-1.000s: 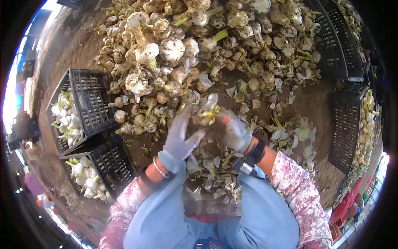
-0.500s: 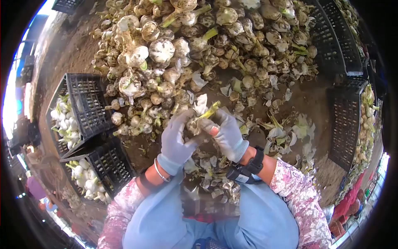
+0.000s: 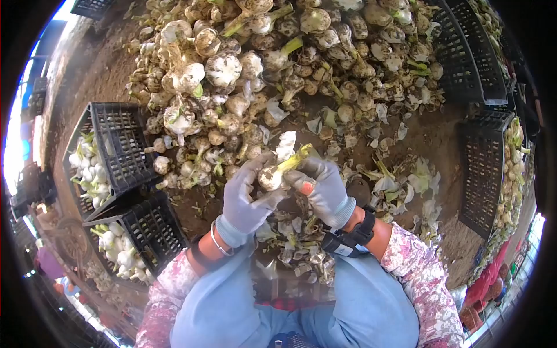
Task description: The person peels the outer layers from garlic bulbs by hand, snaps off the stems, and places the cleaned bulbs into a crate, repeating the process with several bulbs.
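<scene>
Between my two gloved hands is a garlic bulb (image 3: 270, 178) with a thick yellow-green stem pointing up and to the right. A strip of loose white skin (image 3: 285, 146) stands up from it. My left hand (image 3: 246, 194) grips the bulb from the left, fingers behind and thumb below. My right hand (image 3: 321, 188) is closed at the bulb's right side, its thumb close to the base of the stem; some of its fingertips are hidden. Beyond the hands lies a large heap of soil-stained garlic (image 3: 226, 69) with stems.
Peeled skins (image 3: 299, 243) litter the ground between my knees, with more skins (image 3: 420, 180) to the right. At left stand two black crates, an upper crate (image 3: 119, 145) and a lower crate (image 3: 154, 229), holding white garlic. Another black crate (image 3: 483, 174) stands at right.
My hands have drawn slightly apart, the right one shifting a little to the right. More of the bulb's pale surface and stem now shows between them.
</scene>
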Demonstrator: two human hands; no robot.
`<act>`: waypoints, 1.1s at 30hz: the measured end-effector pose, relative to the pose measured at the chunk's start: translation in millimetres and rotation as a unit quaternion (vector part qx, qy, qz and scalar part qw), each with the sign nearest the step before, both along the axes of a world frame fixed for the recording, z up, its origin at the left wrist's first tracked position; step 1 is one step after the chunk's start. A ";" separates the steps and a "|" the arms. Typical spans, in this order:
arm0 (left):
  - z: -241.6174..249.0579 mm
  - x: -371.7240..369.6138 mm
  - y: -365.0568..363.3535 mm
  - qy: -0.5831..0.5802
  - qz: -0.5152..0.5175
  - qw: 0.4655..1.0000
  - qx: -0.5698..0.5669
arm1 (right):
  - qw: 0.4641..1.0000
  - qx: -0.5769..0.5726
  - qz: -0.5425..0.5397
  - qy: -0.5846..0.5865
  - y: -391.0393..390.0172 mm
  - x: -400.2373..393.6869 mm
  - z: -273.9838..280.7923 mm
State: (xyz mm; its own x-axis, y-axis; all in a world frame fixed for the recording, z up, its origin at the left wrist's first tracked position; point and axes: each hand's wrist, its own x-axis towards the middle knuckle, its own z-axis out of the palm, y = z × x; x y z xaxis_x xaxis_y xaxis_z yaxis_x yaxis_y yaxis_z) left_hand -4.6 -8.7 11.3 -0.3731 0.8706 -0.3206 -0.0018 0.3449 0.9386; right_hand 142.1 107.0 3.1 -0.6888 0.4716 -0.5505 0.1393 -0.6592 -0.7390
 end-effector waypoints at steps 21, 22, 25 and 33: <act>5.2 -17.4 5.3 -0.180 0.019 0.979 -0.098 | 0.997 -0.029 0.044 0.057 -2.1 11.7 -7.3; 4.1 -15.7 1.6 -0.338 0.084 0.936 -0.043 | 0.985 -0.153 -0.003 0.078 -3.0 11.1 -1.9; -8.2 -16.9 -5.6 -0.342 0.095 0.934 0.025 | 0.916 -0.281 -0.058 0.281 3.9 15.7 -8.3; 5.1 -19.5 1.6 -0.328 0.134 0.934 0.048 | 0.880 0.396 0.205 -0.164 27.7 18.9 -5.8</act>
State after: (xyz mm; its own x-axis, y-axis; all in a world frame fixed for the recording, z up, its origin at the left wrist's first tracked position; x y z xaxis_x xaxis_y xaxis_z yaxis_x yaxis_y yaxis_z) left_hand -24.0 -7.1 16.5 -0.3311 0.8111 -0.4822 -0.6620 0.1645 0.7312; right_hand 161.0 134.8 -2.8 -0.7553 0.5467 -0.3615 0.5372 0.2004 -0.8193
